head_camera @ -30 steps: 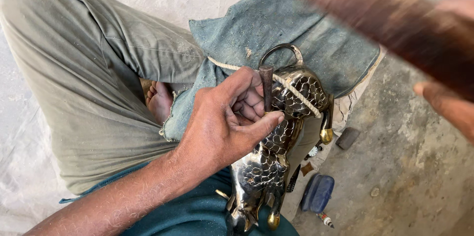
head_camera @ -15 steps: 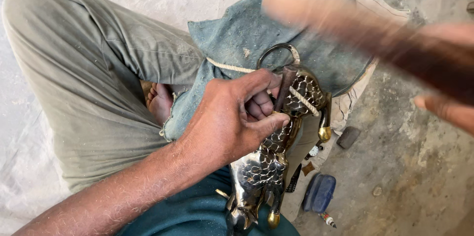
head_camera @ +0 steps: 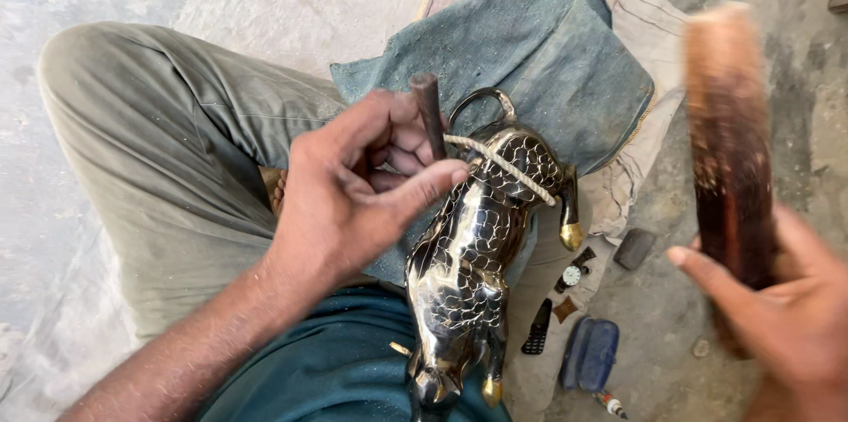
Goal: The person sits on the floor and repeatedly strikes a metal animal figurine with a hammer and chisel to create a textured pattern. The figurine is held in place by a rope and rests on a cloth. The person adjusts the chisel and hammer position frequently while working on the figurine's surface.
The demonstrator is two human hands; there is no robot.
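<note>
My left hand (head_camera: 353,188) has fingers clamped on the punch (head_camera: 430,117), tip on the brass animal (head_camera: 477,254) across my lap; right hand (head_camera: 786,316) grips the mallet (head_camera: 729,139). I should strike squarely, punch steady.

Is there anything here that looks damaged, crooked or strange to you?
Nothing looks damaged. The metal animal figure lies head-down on the lap, with a rope tied across its back. The left hand holds a dark punch against it; the right hand raises a blurred wooden mallet.
</note>
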